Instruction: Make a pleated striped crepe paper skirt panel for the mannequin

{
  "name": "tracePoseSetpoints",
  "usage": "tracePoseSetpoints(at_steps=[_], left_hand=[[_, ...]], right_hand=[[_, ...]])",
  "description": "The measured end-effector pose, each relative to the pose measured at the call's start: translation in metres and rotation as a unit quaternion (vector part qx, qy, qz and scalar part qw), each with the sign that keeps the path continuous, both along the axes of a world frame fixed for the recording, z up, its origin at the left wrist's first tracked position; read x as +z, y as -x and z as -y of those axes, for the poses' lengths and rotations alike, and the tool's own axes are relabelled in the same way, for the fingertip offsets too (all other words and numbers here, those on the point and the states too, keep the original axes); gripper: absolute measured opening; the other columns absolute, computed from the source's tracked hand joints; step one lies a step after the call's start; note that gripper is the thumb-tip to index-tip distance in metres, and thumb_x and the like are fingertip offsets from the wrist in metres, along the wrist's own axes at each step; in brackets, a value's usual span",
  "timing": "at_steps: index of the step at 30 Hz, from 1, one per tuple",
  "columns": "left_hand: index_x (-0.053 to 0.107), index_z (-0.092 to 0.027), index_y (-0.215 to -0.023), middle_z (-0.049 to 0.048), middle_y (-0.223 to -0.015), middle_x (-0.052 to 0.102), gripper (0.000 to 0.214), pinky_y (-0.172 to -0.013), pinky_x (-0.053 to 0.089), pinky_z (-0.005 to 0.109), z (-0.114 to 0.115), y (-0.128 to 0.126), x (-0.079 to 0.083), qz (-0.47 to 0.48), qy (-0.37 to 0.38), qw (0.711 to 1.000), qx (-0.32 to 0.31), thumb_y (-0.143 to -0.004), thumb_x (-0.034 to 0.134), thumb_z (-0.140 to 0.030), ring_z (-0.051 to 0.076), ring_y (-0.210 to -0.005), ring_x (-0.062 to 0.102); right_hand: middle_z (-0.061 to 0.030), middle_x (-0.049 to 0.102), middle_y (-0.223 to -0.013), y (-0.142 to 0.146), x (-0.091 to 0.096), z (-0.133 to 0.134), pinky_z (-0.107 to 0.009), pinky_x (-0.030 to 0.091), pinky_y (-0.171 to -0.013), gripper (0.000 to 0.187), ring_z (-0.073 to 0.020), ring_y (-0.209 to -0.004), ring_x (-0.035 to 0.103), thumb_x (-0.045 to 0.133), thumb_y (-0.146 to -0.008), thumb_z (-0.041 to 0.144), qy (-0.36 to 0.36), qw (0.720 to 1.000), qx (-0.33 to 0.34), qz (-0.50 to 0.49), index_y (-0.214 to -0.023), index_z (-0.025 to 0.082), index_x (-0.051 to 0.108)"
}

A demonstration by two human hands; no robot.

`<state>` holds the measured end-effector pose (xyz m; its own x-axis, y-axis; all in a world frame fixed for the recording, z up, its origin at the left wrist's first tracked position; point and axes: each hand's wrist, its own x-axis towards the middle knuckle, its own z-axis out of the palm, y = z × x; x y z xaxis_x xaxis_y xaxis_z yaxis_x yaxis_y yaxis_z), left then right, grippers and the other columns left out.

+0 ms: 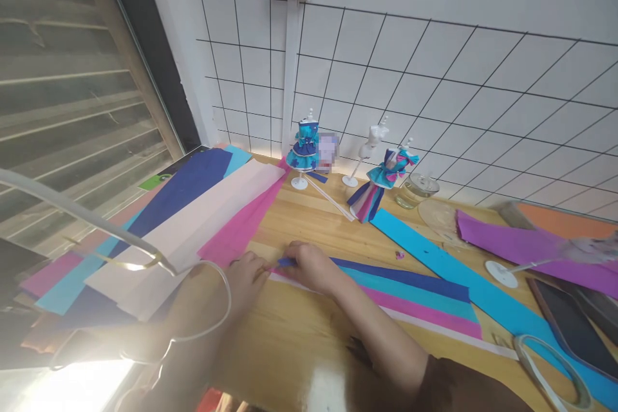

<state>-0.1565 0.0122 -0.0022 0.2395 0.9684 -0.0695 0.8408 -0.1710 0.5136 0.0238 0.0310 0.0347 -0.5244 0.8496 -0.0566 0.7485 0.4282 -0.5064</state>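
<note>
Several long thin strips, paper or fabric, lie fanned on the table, navy (410, 280), turquoise (420, 300) and pink (429, 317). My right hand (309, 265) is closed over their narrow left end, a blue tip showing by its fingers. Close beside it, my left hand (247, 273) has its fingers bent together at the same end; what they grip is hidden. A narrow white strip of tape (449, 335) runs along the near edge from a tape roll (553, 370) at right.
Wide coloured sheets (188, 206) cover the left side. Small dress forms in blue (303, 145) and multicoloured outfits (383, 174) stand behind, near a glass jar (418, 190). A blue strip (449, 270), purple sheet (512, 244) and phone (579, 325) lie right. A bright lamp glares lower left.
</note>
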Motion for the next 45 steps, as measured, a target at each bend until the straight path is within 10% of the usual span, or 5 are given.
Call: tracePoseSetpoints(at_steps=[6, 21, 45], left_hand=[[0.060, -0.021, -0.080, 0.0031, -0.086, 0.056, 0.021, -0.069, 0.035, 0.028, 0.000, 0.000, 0.000, -0.013, -0.004, 1.000, -0.008, -0.083, 0.040, -0.026, 0.017, -0.080, 0.053], [0.054, -0.020, -0.096, 0.0035, -0.094, 0.057, 0.024, -0.079, 0.036, 0.031, -0.003, 0.005, -0.009, 0.030, -0.013, 0.999, -0.017, -0.074, 0.045, -0.016, 0.018, -0.092, 0.053], [0.051, -0.019, -0.066, 0.0009, -0.073, 0.053, 0.012, -0.069, 0.037, 0.027, -0.001, 0.008, -0.014, 0.084, -0.077, 0.990, -0.081, -0.076, 0.048, -0.026, 0.015, -0.076, 0.051]], right_hand=[[-0.0053, 0.065, -0.101, 0.010, -0.005, -0.002, -0.023, 0.039, -0.070, 0.040, -0.0164, -0.089, 0.059, 0.061, -0.070, 0.032, 0.034, 0.999, -0.002, 0.033, -0.108, 0.020, 0.057], [-0.0124, 0.067, -0.084, 0.032, -0.003, -0.010, -0.025, 0.037, -0.055, 0.021, -0.0230, -0.078, 0.062, 0.054, -0.070, 0.033, 0.092, 0.981, -0.044, 0.162, -0.077, 0.016, 0.065], [0.0056, 0.044, -0.060, 0.008, -0.009, -0.012, -0.018, 0.025, -0.049, 0.021, -0.0071, -0.057, 0.037, 0.058, -0.070, 0.037, 0.137, 0.990, 0.030, 0.023, -0.070, 0.016, 0.058]])
